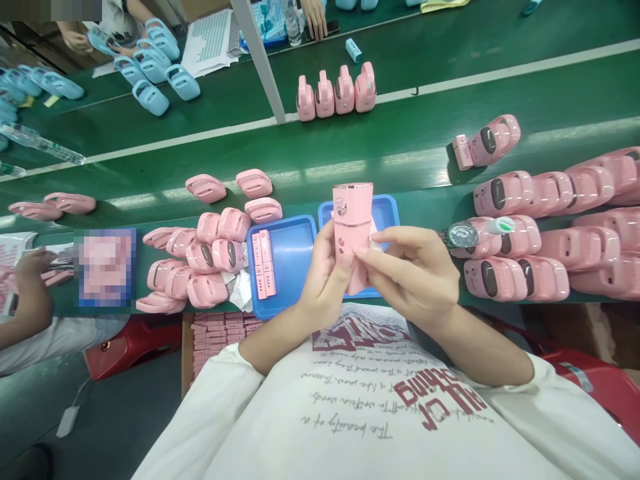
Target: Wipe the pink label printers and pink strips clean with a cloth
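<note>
A glossy pink plastic device [354,208] with a small printed picture and a shiny band stands upright between my hands. My left hand [325,283] is wrapped round its lower left side, thumb on the front. On the right side, the fingers of my right hand [417,273] are pinched against it; a small pale bit shows by the fingertips, too hidden to name. Behind the device, a blue tray [390,212] is mostly covered by my hands. Left of it, another blue tray [293,250] holds slim pink panels with buttons [263,263].
Several pink looped casings [213,257] cluster on the left, with more in rows [500,193] on the right. A clear bottle [463,233] lies among those. A box of pink parts [225,337] is below the bench edge. Co-workers' hands [315,17] show at the far side and left.
</note>
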`<state>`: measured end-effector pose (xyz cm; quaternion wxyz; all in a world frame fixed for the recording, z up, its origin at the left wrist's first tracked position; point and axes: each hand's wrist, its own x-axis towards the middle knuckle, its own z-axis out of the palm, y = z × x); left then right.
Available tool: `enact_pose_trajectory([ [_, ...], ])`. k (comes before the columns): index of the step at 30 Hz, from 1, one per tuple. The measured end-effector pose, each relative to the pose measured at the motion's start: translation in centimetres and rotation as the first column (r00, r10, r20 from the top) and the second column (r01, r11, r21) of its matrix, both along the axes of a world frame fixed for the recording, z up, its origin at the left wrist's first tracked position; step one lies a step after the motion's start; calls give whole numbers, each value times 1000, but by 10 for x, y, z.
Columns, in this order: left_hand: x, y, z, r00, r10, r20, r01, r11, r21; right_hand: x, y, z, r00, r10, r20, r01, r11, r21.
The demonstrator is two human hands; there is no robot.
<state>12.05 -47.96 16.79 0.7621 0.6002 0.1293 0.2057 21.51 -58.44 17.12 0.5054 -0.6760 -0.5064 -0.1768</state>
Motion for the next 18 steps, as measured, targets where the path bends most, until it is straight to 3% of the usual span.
enact_pose_trajectory([
  [5,0,-2,0,1000,11,-17,-10,999,50,0,4,5,992,-116,-38,117,993,22],
  [11,1,-3,-4,998,57,4,-57,979,197,-2,10,7,978,-141,-151,150,988,46],
  [18,1,1,-13,995,58,81,-91,861,500,0,14,9,962,-126,-243,140,989,43],
])
